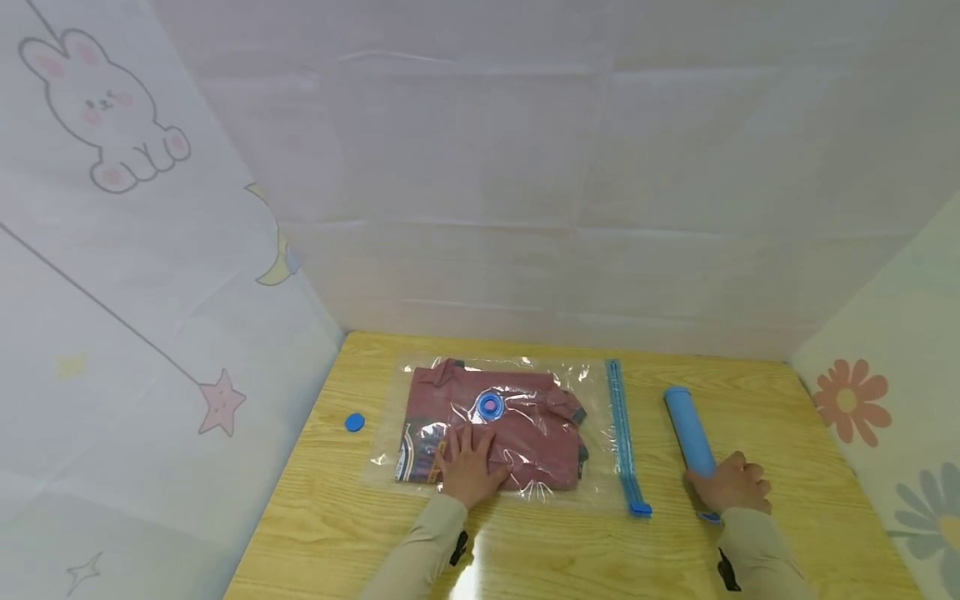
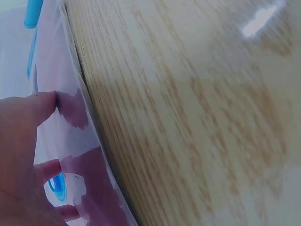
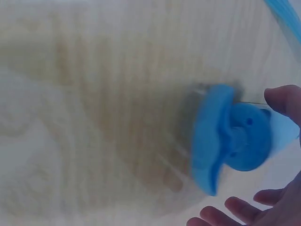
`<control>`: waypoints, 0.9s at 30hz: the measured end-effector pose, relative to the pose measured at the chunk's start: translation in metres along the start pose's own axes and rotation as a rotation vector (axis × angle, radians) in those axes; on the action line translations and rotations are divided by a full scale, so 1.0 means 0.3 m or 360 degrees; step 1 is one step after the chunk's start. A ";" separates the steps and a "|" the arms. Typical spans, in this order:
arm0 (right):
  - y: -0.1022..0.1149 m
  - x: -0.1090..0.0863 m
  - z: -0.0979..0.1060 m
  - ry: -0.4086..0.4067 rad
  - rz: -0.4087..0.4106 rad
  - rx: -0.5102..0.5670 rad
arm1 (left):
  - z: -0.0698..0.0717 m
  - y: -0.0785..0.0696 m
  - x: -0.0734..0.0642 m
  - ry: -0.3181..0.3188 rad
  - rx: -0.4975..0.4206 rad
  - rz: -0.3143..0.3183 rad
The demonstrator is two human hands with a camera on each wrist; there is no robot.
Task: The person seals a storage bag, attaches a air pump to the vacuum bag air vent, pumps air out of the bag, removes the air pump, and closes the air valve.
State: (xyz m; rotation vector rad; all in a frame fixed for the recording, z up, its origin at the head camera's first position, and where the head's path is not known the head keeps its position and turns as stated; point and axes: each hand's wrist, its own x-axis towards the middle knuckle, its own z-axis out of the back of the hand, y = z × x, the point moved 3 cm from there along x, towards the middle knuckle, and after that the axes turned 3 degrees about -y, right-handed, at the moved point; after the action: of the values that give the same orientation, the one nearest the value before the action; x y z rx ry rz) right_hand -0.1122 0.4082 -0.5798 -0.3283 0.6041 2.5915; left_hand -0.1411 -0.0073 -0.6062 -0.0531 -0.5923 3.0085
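Your L hand (image 1: 468, 471), spread, hides part of clear bag (image 1: 602, 450), lower ctr; R hand (image 1: 729, 483), fingers apart, part-blocks blue pump (image 1: 690, 429), lower rt.

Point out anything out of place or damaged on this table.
One small oddity: a blue disc lies alone left of the clear bag, whose round valve looks uncapped; the disc may be its cap. No spill or damage shows.

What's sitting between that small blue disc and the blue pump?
In the head view, the clear bag lies between the disc and the pump, a folded garment inside, its blue zip strip nearest the pump.
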 end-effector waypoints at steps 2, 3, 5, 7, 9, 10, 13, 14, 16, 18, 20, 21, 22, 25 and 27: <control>-0.024 -0.011 -0.015 0.0043 -0.0025 0.0002 | -0.001 0.001 0.000 0.0008 0.0003 0.0008; -0.032 -0.016 -0.023 0.0037 -0.0026 0.0001 | -0.002 0.001 0.001 0.0008 -0.0004 0.0010; -0.042 -0.025 -0.037 -0.0013 -0.0020 -0.0005 | -0.006 0.001 0.004 0.0010 -0.0008 0.0009; -0.047 -0.034 -0.046 -0.0071 -0.0010 -0.0017 | -0.011 0.002 0.009 -0.0006 -0.0012 -0.0002; -0.048 -0.040 -0.050 -0.0109 -0.0010 -0.0018 | -0.015 0.003 0.014 -0.0010 -0.0009 -0.0010; -0.048 -0.043 -0.052 -0.0119 -0.0010 -0.0021 | -0.017 0.003 0.015 -0.0006 -0.0003 -0.0011; -0.049 -0.050 -0.060 -0.0112 -0.0012 -0.0035 | -0.014 0.003 0.018 0.0003 -0.0006 -0.0015; -0.049 -0.052 -0.064 -0.0107 -0.0017 -0.0037 | -0.012 0.004 0.018 0.0011 -0.0014 -0.0011; -0.051 -0.056 -0.073 -0.0097 -0.0020 -0.0038 | -0.007 0.005 0.020 0.0024 -0.0016 -0.0008; -0.051 -0.059 -0.081 -0.0083 -0.0012 -0.0032 | -0.001 0.006 0.022 0.0020 -0.0011 -0.0008; -0.051 -0.062 -0.087 -0.0082 0.0001 -0.0036 | 0.004 0.006 0.025 0.0016 -0.0004 -0.0008; -0.051 -0.064 -0.088 -0.0077 0.0008 -0.0036 | 0.006 0.006 0.025 0.0018 0.0005 -0.0009; -0.050 -0.065 -0.089 -0.0073 0.0012 -0.0038 | 0.008 0.005 0.026 0.0012 0.0009 -0.0013; -0.053 -0.064 -0.087 -0.0054 0.0006 -0.0052 | 0.012 0.001 0.025 0.0019 -0.0003 -0.0012; -0.055 -0.062 -0.083 -0.0031 -0.0006 -0.0055 | 0.014 -0.002 0.024 0.0018 -0.0022 -0.0017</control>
State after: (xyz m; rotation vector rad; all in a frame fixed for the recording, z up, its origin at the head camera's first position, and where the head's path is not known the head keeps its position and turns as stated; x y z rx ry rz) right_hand -0.0851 0.4028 -0.6013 -0.3150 0.5518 2.6007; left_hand -0.1483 -0.0076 -0.6022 -0.0672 -0.6099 2.9921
